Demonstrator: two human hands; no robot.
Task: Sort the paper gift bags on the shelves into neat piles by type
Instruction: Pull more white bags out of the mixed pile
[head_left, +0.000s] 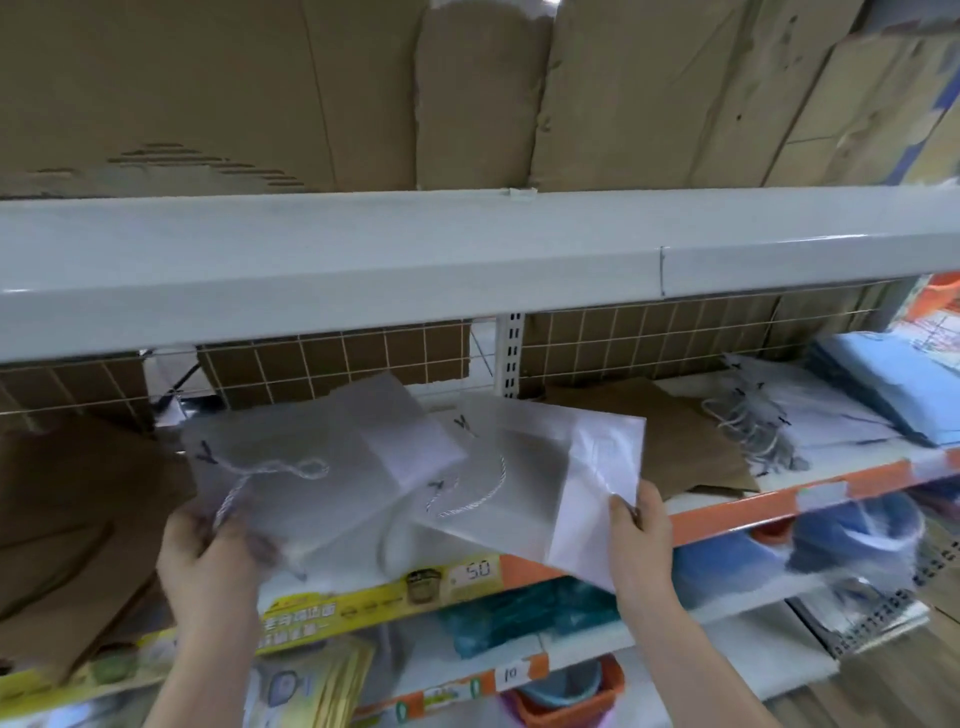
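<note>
- At the far left of the shelf (779, 499), brown paper bags (67, 519) lie flat in a loose heap, their edges out of line, so that pile looks unsorted as yet.
- The left hand (208, 551) grips the near corner of a white gift bag (311, 457), fingers curled under its edge and thumb on top. The bag is lifted and tilted, its twisted cord handle (280, 470) lying loose across the face; the hold at one corner seems meant to leave the rest free to slide onto another.
- The right hand (636, 525) pinches the near edge of a second white bag (561, 467), which overlaps the first at the middle. The hands are apart, one on each bag, probably to bring two of a kind together into one pile.
- Behind the right hand a single brown bag (675, 436) lies flat on the shelf, apart from the brown heap, so it is likely due to be moved there.
- Further right a stack of white bags (810, 415) lies with its cord handles bunched toward the front, likely where the held bags belong.
- At the far right blue bags (893, 384) sit in a tidy pile, seemingly sorted already.
</note>
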